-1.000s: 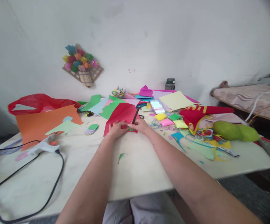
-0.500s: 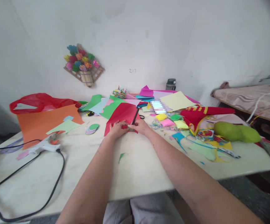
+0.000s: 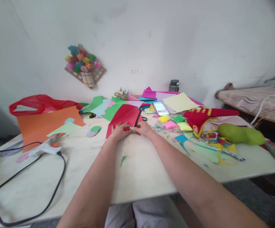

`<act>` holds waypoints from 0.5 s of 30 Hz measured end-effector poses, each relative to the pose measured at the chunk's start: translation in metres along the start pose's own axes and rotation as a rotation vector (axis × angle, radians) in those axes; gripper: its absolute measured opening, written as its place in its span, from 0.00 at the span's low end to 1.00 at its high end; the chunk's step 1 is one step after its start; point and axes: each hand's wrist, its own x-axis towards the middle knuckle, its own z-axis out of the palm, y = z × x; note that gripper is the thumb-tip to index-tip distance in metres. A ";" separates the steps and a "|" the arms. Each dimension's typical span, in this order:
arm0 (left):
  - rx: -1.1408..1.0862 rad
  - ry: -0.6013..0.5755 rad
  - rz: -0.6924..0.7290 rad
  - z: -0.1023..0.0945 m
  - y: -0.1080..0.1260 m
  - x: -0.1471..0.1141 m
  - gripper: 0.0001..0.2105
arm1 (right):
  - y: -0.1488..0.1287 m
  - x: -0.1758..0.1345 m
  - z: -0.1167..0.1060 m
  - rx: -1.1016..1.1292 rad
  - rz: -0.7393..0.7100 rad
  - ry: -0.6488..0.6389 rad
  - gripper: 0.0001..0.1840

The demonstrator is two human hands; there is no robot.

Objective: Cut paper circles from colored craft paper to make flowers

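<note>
Pinning red sheet (image 3: 124, 116) flat at mid-table: left hand (image 3: 119, 130) fingers spread, pressing near edge so paper can't slide. Right hand (image 3: 144, 128) fingers clamped on black pen (image 3: 137, 117), tip down on small green piece (image 3: 133, 130) between hands. Glue gun (image 3: 45, 148) parked near-left, cord clear.

A pixelated patch (image 3: 160, 108) is blurring whatever is lying at twelve o'clock beyond the right hand (image 3: 144, 128). The black cord (image 3: 25, 177) is running off the left edge at nine o'clock. The fingertips are hiding the small piece being pressed.
</note>
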 end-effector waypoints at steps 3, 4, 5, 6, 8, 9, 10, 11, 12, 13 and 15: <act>0.004 0.000 0.001 0.000 0.000 0.000 0.18 | 0.000 0.000 0.000 -0.011 0.006 0.012 0.11; 0.005 -0.001 0.003 0.000 0.000 0.000 0.17 | 0.000 0.000 0.000 -0.014 0.007 0.017 0.11; 0.006 -0.002 0.004 0.000 0.000 0.000 0.17 | 0.000 0.000 0.000 -0.016 0.005 0.023 0.11; 0.005 -0.003 0.003 0.000 0.000 0.000 0.17 | 0.000 0.000 0.000 -0.017 0.000 0.027 0.11; 0.003 -0.003 -0.003 0.000 0.001 0.000 0.17 | 0.000 -0.001 -0.001 -0.020 -0.011 0.035 0.11; 0.001 -0.002 -0.004 0.000 0.001 0.000 0.16 | 0.000 -0.001 -0.002 -0.020 -0.015 0.038 0.11; -0.001 -0.001 -0.004 0.001 0.000 0.000 0.16 | 0.000 -0.001 -0.002 -0.019 -0.018 0.040 0.11; -0.003 0.001 -0.003 0.001 0.000 0.000 0.16 | 0.000 -0.001 -0.002 -0.017 -0.018 0.040 0.11; -0.004 0.003 -0.001 0.001 0.000 0.000 0.16 | 0.000 -0.001 -0.003 -0.017 -0.015 0.041 0.11; -0.003 0.003 0.000 0.001 0.000 0.001 0.16 | 0.000 -0.001 -0.003 -0.019 -0.010 0.041 0.12; -0.005 0.006 0.002 0.001 0.000 0.001 0.16 | 0.000 -0.001 -0.003 -0.033 0.000 0.042 0.12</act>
